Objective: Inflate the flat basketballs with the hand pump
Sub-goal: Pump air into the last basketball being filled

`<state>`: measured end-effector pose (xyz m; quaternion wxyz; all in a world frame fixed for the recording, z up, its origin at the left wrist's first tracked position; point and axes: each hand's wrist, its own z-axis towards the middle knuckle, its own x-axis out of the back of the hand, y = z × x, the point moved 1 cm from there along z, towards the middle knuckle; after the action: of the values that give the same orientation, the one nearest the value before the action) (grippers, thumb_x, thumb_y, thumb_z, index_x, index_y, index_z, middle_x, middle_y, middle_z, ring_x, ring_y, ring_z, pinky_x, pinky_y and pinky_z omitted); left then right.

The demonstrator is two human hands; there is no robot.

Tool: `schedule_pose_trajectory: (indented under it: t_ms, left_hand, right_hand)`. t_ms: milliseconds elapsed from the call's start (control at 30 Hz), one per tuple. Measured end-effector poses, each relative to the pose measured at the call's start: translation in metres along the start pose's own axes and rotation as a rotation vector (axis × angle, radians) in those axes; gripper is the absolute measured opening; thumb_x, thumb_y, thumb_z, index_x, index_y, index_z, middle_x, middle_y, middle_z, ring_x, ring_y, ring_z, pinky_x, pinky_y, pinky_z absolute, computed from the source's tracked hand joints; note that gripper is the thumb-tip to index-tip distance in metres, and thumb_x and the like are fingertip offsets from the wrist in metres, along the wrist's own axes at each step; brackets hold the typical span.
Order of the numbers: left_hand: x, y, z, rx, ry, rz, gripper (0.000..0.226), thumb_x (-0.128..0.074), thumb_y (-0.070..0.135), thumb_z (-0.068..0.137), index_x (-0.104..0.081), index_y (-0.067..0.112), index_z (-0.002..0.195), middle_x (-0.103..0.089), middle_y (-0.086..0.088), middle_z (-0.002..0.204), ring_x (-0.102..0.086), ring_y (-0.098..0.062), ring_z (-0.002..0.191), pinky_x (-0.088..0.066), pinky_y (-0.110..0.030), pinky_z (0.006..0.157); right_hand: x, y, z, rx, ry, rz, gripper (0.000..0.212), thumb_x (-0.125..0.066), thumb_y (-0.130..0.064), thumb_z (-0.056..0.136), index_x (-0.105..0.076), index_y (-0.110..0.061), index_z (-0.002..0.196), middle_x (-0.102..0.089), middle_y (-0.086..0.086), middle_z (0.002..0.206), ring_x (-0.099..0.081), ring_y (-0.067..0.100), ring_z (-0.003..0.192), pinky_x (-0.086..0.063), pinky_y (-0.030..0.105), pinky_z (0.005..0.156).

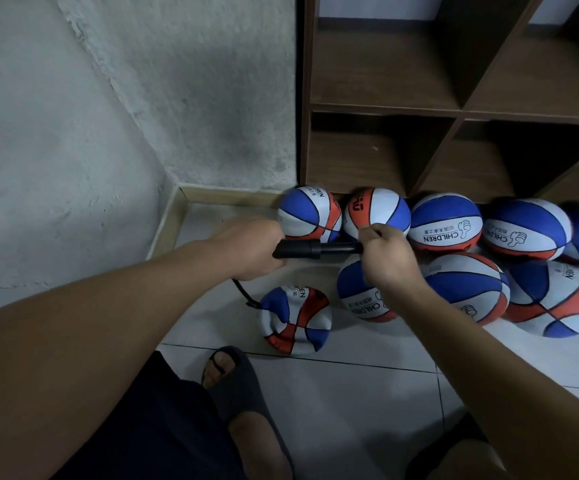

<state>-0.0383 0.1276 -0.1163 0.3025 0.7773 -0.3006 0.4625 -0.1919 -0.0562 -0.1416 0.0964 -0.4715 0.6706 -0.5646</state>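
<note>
Both hands grip the hand pump (315,250): our left hand (251,249) wraps the barrel, our right hand (386,259) clasps the handle. Its hose (243,293) enters the flat basketball (295,320) on the floor (350,393); we judge it limp, light, needing gentle steadying near the valve.

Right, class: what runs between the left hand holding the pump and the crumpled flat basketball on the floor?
A thin black hose, seen in the head view, curving down from the left hand to the flat basketball.
</note>
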Motion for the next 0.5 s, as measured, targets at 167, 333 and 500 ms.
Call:
schedule_pose_trajectory:
  t_ms: [167, 333, 500]
  left_hand:
    - [-0.001, 0.016, 0.0, -0.046, 0.02, 0.065, 0.033, -0.066, 0.048, 0.1, -0.063, 0.026, 0.076, -0.063, 0.003, 0.068, -0.061, -0.018, 0.061, -0.044, -0.031, 0.054]
    - [-0.008, 0.023, 0.003, -0.069, 0.017, 0.138, 0.027, -0.067, 0.041, 0.098, -0.06, 0.026, 0.077, -0.063, 0.003, 0.072, -0.059, -0.016, 0.062, -0.039, -0.03, 0.053]
    - [-0.009, 0.019, 0.007, -0.121, 0.049, 0.145, 0.024, -0.067, 0.04, 0.096, -0.06, 0.028, 0.077, -0.062, 0.005, 0.072, -0.058, -0.014, 0.061, -0.041, -0.03, 0.054]
  right_hand:
    - [-0.016, -0.004, -0.015, 0.021, -0.048, 0.01, 0.035, -0.046, -0.029, 0.11, -0.052, -0.012, 0.081, -0.042, -0.002, 0.062, -0.039, 0.016, 0.057, -0.035, 0.034, 0.056]
    - [-0.025, 0.005, -0.026, 0.011, -0.076, 0.069, 0.038, -0.048, -0.033, 0.112, -0.05, -0.017, 0.077, -0.044, -0.003, 0.062, -0.041, 0.017, 0.06, -0.035, 0.035, 0.059]
    - [-0.022, 0.009, -0.023, -0.02, -0.078, 0.095, 0.037, -0.052, -0.034, 0.11, -0.054, -0.021, 0.076, -0.046, -0.007, 0.057, -0.043, 0.017, 0.058, -0.038, 0.035, 0.058]
